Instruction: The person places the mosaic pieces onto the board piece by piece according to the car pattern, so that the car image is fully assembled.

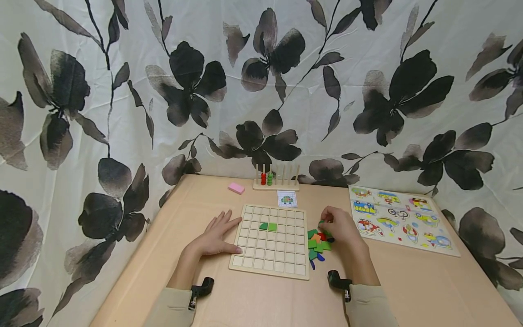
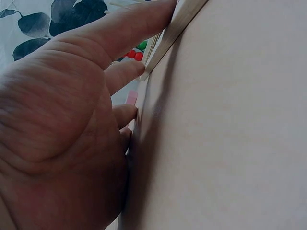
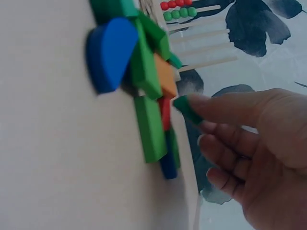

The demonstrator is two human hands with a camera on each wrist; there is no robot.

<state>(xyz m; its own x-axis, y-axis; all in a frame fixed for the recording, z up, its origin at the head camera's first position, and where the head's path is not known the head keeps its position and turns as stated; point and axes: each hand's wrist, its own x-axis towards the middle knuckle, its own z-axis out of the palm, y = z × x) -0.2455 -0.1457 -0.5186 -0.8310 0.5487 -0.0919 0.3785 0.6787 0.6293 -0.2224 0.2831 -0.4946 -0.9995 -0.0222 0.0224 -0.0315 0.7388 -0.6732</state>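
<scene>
A wooden grid board [image 1: 271, 261] lies flat on the table, with a dark green piece [image 1: 263, 225] and a light green square [image 1: 272, 227] side by side in its upper cells. Along the board's left edge rests my left hand [image 1: 214, 236], fingers spread, thumb and fingertips at the rim. My right hand [image 1: 341, 225] pinches a small green block [image 3: 188, 109] between thumb and finger, over the far side of a loose pile right of the board. That pile holds several green blocks [image 3: 150, 129], an orange block [image 3: 164, 76], a red block [image 3: 164, 112] and a blue rounded block [image 3: 111, 55].
Behind the board lie a picture card [image 1: 287, 199] and a peg rack [image 1: 276, 185] with red and green beads. A pink block [image 1: 236, 188] sits at the back left. To the right is a sheet of vehicle pictures [image 1: 402, 220]; a floral curtain [image 1: 327, 113] hangs behind.
</scene>
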